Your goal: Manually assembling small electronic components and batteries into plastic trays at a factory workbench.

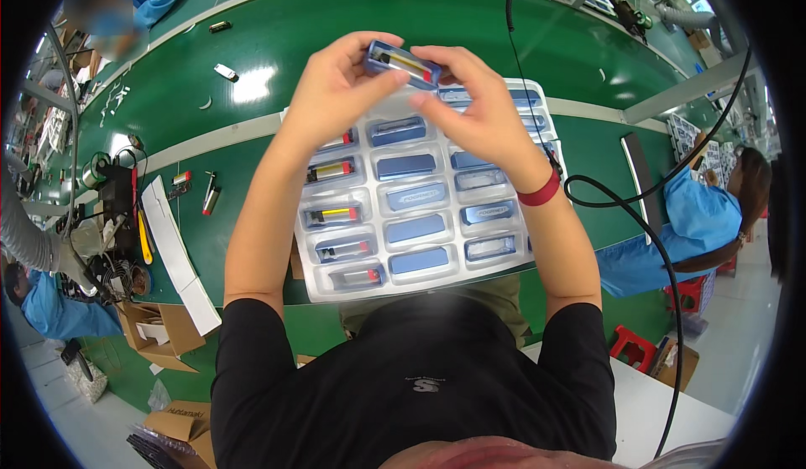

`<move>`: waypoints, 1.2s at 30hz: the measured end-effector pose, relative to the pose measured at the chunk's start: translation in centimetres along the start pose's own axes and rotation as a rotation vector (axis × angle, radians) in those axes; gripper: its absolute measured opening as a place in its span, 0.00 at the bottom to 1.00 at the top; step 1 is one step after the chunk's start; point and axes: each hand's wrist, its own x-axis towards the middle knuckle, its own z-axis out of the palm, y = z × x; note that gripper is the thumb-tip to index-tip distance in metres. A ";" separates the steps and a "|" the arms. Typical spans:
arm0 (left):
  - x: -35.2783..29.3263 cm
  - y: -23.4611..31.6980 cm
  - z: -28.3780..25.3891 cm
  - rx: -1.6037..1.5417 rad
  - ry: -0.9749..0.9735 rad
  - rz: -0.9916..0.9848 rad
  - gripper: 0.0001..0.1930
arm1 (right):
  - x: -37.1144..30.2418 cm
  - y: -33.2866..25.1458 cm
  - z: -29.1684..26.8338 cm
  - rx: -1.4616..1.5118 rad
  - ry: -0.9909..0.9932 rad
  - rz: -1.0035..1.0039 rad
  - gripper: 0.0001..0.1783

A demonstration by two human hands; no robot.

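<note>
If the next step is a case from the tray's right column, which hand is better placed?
Probably the right hand: it is nearer the cases there, above the tray. The left hand is farther off, its thumb across the held blue case, so it could likely steady that.

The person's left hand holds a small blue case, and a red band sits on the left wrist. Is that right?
Not quite: the head view shows the red band on the right wrist, not the left. The left hand does hold the small blue case.
</note>
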 end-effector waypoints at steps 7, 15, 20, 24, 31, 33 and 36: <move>1.3 -4.0 -9.2 0.568 0.209 -0.066 0.21 | 1.3 5.1 0.7 -0.337 -0.258 -0.045 0.19; -2.8 -14.8 -21.1 1.356 0.525 -0.564 0.21 | 0.7 6.7 2.2 -0.328 -0.523 -0.053 0.15; -2.3 -16.1 -20.8 1.517 0.467 -0.549 0.23 | 0.8 7.7 2.0 -0.347 -0.552 -0.087 0.11; -1.7 -14.9 -20.5 1.474 0.530 -0.424 0.22 | 1.0 7.2 0.9 -0.356 -0.308 -0.143 0.12; 1.5 -4.4 -10.9 0.912 0.483 -0.152 0.15 | 0.9 5.1 -0.7 -0.148 0.003 0.039 0.22; 1.2 -2.9 -7.8 0.323 0.240 0.010 0.13 | 0.6 3.9 0.4 -0.145 -0.011 0.000 0.27; 0.4 -0.3 -2.2 0.045 -0.014 -0.159 0.14 | 0.1 2.2 0.8 0.150 0.005 0.122 0.28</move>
